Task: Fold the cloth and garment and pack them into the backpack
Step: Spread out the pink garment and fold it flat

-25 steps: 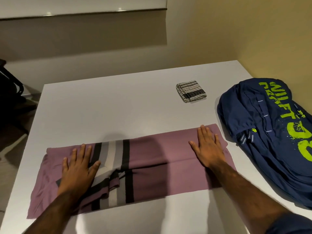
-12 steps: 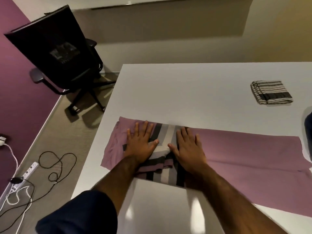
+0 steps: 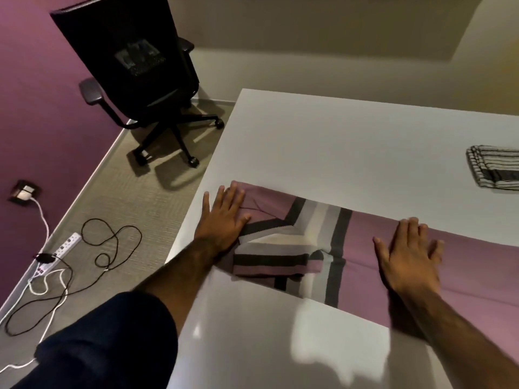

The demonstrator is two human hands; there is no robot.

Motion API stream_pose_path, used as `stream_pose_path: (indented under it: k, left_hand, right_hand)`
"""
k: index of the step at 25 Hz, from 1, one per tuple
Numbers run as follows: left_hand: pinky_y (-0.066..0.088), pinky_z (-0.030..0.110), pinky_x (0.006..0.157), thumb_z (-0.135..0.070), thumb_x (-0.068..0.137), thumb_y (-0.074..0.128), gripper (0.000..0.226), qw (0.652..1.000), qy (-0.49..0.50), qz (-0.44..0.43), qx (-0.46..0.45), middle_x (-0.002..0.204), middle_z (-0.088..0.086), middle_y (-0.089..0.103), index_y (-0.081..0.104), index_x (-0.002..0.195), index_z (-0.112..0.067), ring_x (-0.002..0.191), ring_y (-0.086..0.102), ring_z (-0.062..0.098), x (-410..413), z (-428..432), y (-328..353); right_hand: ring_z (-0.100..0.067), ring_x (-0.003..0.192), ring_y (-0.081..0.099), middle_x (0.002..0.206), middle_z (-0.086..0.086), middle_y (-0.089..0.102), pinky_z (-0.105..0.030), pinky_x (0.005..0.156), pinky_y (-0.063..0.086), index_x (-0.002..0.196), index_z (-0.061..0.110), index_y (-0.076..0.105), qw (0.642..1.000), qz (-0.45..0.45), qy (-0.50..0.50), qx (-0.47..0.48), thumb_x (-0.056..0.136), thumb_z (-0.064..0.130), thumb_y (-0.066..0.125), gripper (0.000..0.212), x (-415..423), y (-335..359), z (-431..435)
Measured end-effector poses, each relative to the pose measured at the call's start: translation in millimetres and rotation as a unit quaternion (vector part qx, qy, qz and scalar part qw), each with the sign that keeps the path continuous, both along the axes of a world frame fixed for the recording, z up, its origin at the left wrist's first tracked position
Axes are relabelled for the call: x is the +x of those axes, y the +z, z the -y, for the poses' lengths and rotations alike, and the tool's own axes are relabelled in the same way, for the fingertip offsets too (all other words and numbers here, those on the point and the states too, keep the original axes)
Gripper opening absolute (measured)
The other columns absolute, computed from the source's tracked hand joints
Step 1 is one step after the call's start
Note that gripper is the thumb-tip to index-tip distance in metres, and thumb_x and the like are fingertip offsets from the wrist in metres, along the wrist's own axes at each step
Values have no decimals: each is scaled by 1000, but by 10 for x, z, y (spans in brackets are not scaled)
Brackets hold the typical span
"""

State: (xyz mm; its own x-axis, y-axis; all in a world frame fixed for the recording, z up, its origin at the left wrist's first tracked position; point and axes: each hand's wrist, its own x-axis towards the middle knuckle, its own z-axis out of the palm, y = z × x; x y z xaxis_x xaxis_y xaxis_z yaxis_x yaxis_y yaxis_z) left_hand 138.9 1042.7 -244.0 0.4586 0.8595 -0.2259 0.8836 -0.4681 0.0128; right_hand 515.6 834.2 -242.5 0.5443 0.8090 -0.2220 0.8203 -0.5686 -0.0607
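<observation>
A mauve garment (image 3: 365, 262) with grey, cream and black stripes lies folded into a long band across the white table (image 3: 323, 141). My left hand (image 3: 224, 220) presses flat on its left end at the table's left edge, fingers spread. Further right, my right hand (image 3: 407, 254) lies flat on the plain mauve part, holding nothing. A small folded striped cloth (image 3: 494, 169) rests at the far right of the table, cut off by the frame edge. The backpack is out of view.
A black office chair (image 3: 134, 66) stands on the floor beyond the table's left edge. A white power strip (image 3: 60, 248) with black and white cables lies on the floor by the purple wall (image 3: 36, 113).
My hands have slid apart along the garment: the left one to its left end, the right one rightward onto the plain part. The view has swung further left.
</observation>
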Motion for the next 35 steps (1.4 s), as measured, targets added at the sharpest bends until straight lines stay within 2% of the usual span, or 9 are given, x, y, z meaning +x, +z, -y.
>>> stream_pose_path:
  k: [3,6,10,16,22,24,29,33,35]
  left_hand:
    - [-8,53,125,-71,100,9,76,995,-88,33,-35,168,-3,-21,-12,161,-31,154,-23,18,-297,88,102]
    - [-15,47,125,-81,94,30,95,967,-226,60,-105,168,-8,-22,-14,161,-31,153,-25,13,-394,366,184]
    - [-17,44,124,-81,93,30,96,951,-300,32,-66,169,-6,-19,-12,162,-28,154,-22,14,-402,561,119]
    - [10,52,127,-48,109,28,57,935,-348,56,37,169,4,18,30,159,-19,157,10,27,-510,628,41]
    - [35,52,118,-30,104,43,36,922,-340,146,114,140,5,62,69,124,-16,138,50,31,-580,640,183]
    - [40,46,115,-30,104,46,32,922,-313,203,104,129,5,69,72,115,-15,128,59,28,-567,680,252]
    - [43,34,112,-33,102,49,30,919,-279,272,53,122,5,71,67,117,-15,120,62,20,-468,869,422]
    - [59,30,85,-39,104,46,32,915,-257,311,17,103,2,74,65,113,-16,96,70,16,-305,950,542]
    - [60,28,82,-40,104,47,32,908,-260,328,18,102,1,75,65,114,-17,92,72,14,-204,955,579]
  right_hand:
    - [-28,156,0,169,-9,2,-58,124,0,161,14,7,995,-8,65,72,103,63,7,76,-456,132,-49]
    - [-24,155,11,167,-8,22,-55,125,0,159,19,27,953,20,279,115,106,47,26,60,-1041,137,-58]
    - [-28,152,25,162,-8,35,-57,123,8,152,23,44,916,32,387,100,95,35,59,60,-1421,100,-18]
    - [-27,137,47,142,-5,58,-61,121,17,116,24,74,916,55,378,122,96,32,65,23,-1525,193,14]
    - [-23,128,55,133,-2,65,-57,120,20,113,24,74,928,39,341,144,95,32,65,22,-1517,236,12]
    - [-24,127,56,132,-3,65,-55,120,20,114,22,74,928,38,339,151,96,32,63,23,-1511,248,26]
    - [-24,132,47,139,-2,57,-61,118,24,129,23,63,937,33,330,113,95,42,59,39,-1561,263,61]
    - [-22,126,53,130,0,65,-60,118,23,115,23,72,944,17,296,146,97,33,57,26,-1589,307,41]
    - [-20,121,56,124,2,68,-54,120,19,112,24,71,949,-13,260,177,97,39,54,27,-1545,371,25]
